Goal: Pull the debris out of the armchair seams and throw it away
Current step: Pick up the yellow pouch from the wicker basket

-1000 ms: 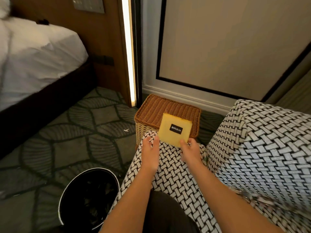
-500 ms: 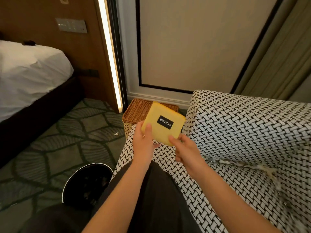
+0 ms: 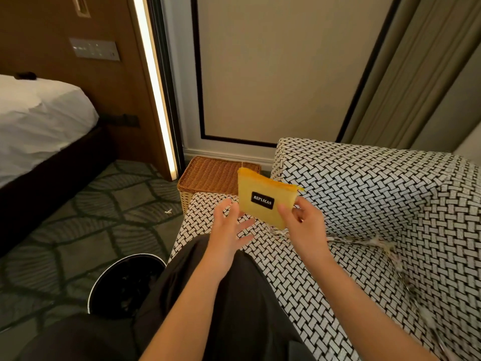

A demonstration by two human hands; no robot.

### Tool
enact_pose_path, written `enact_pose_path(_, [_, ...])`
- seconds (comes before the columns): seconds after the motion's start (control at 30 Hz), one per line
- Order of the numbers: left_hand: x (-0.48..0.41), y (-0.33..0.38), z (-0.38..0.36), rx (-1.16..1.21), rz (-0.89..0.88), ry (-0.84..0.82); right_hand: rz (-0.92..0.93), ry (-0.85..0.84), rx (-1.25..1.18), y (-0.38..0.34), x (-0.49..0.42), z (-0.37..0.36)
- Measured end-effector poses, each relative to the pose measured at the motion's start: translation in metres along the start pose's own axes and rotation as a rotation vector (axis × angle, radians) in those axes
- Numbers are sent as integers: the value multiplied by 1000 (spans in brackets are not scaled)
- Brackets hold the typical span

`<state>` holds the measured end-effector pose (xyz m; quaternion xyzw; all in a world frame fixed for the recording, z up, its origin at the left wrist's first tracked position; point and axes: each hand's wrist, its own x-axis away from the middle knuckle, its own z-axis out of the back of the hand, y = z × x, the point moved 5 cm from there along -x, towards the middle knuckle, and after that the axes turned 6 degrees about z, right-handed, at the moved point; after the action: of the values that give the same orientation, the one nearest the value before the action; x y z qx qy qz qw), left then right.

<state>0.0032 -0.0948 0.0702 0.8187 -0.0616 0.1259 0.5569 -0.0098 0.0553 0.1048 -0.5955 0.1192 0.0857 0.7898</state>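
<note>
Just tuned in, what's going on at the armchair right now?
A seated person's right hand pinches a yellow pouch above the armchair seat, the left hand open beside it. Pale debris lies along the seam, not yet pulled out. A black bin stands on the floor at left.

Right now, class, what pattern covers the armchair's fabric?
A black-and-white basket-weave pattern on the upholstered armchair, clearest in the head view.

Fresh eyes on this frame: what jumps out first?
The yellow pouch, pinched by the right hand at centre, left hand open beside it. Then the black-and-white woven armchair, pale debris along its seam at right. A black bin sits on the floor, lower left.
</note>
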Motion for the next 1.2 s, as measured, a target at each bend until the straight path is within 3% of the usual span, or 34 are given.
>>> enact_pose_path(0.17, [-2, 2, -4, -71, 94, -53, 143, -152, 81, 0, 14, -15])
enact_pose_path(0.3, [-8, 7, 0, 29, 173, -30, 163, -275, 110, 3, 21, -26])
enact_pose_path(0.5, [-14, 18, 3, -43, 131, 72, 115, -247, 153, -5, 11, -22])
enact_pose_path(0.77, [-19, 16, 3, -41, 200, 6, 162, -314, 257, -17, 1, -26])
enact_pose_path(1.03, [-22, 16, 4, 24, 233, 27, 371, -366, 341, -31, -3, -24])
enact_pose_path(1.2, [-31, 17, 10, -54, 150, 142, 227, -451, 528, -32, -12, -18])
